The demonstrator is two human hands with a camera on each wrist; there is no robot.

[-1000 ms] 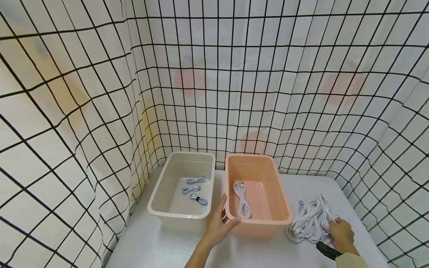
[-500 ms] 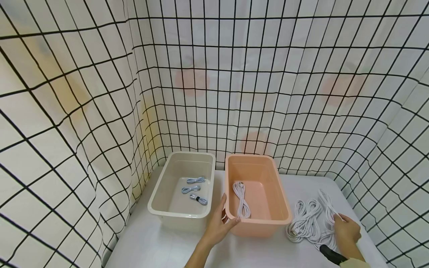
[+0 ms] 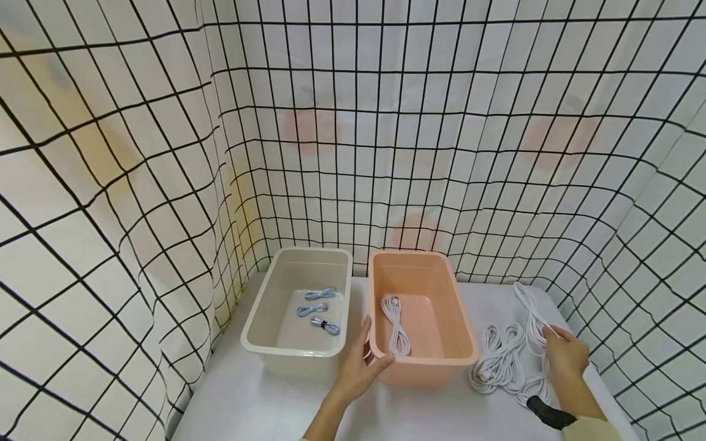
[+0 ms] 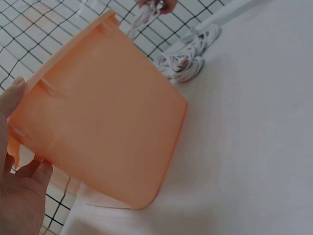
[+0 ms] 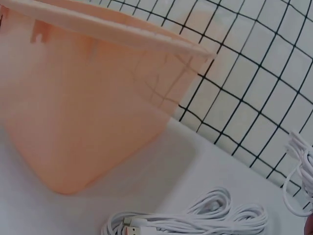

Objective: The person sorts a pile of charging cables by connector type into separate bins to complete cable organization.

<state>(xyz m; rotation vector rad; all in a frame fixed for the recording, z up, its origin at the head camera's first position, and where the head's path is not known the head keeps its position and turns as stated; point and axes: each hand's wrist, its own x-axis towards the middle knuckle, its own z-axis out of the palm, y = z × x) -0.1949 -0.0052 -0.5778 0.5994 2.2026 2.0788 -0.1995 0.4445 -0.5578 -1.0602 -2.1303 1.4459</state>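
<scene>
My right hand (image 3: 566, 352) grips a bundled white cable (image 3: 528, 306), whose loops stand up past the fingers toward the back. That bundle (image 5: 305, 166) shows at the right edge of the right wrist view. Below and left of it, more coiled white USB cables (image 3: 499, 361) lie on the table. My left hand (image 3: 355, 370) holds the near left corner of an orange plastic bin (image 3: 427, 372), thumb at the front rim and fingers along the left side. Inside the bin lies one white cable bundle (image 3: 397, 327). The left fingertips are partly hidden behind the corner.
A beige bin (image 3: 295, 364) stands left of the orange one, with three small light-blue cable bundles (image 3: 312, 310) inside. Black wire grid (image 3: 386, 184) over white sheeting walls off the back and both sides. The white table (image 3: 408, 416) runs under everything.
My right hand has drawn one white cable bundle out of the pile, moving it up and toward the back right. The left hand keeps its place at the orange bin.
</scene>
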